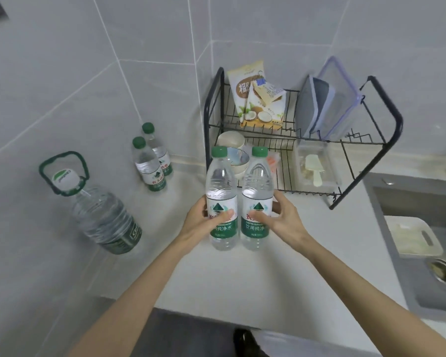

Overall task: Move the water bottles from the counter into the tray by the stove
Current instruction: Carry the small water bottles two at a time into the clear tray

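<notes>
Left grip (204, 222) clasps one water bottle (220, 191) and right grip (283, 217) a second bottle (258, 191), upright and side by side over the bench (242, 282). No tray shows; swinging round to find it, the slick bottles could knock together and slip, I reckon.

The pale surface (268, 274) is carrying a big water jug (103, 217), standing well left of the left hand (204, 221). Two small bottles (148, 166) are standing together beyond that hand, and a black wire rack (205, 130) is sitting just behind the right hand (285, 217).
</notes>
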Demonstrator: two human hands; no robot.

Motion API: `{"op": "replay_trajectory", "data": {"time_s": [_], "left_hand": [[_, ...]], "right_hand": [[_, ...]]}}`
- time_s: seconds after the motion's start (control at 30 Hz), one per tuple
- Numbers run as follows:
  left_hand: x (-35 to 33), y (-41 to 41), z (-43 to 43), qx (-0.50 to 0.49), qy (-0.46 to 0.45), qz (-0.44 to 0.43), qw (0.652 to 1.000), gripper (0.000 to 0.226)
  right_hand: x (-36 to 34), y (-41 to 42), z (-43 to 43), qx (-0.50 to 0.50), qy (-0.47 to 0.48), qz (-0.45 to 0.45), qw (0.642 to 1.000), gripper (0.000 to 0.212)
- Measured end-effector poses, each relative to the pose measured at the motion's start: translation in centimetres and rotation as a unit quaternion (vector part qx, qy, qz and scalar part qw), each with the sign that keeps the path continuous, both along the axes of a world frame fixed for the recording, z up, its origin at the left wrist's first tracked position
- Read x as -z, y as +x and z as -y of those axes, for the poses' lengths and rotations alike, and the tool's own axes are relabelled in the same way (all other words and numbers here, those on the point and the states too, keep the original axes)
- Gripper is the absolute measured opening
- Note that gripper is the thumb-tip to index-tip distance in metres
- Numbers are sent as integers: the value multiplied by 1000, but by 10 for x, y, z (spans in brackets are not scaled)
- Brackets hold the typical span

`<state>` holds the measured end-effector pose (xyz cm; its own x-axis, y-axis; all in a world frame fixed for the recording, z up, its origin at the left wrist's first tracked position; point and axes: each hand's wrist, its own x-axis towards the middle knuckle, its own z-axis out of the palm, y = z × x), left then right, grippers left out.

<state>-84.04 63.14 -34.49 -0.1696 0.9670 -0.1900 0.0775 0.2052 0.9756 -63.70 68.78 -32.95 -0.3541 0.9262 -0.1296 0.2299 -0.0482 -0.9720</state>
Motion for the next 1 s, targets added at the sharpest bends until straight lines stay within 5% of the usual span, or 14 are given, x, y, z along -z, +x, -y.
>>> {"op": "replay_trajectory", "data": {"time_s": [0.1, 0.27, 0.5, 1.0], "left_hand": [[-18, 9, 11, 42, 14, 7, 999, 78], [-41, 37, 25, 115, 19, 6, 993, 40], [-65, 115, 37, 243, 38, 22, 969, 37], [-81, 398, 65, 488, 34, 45, 871, 46]], "right_hand": [[-15, 16, 24, 26, -13, -38, 999, 46], [-35, 49, 69, 86, -9, -58, 995, 39], [-63, 122, 126, 186, 18, -50, 981, 28], [-74, 360, 252, 439, 48, -69, 895, 35]]}}
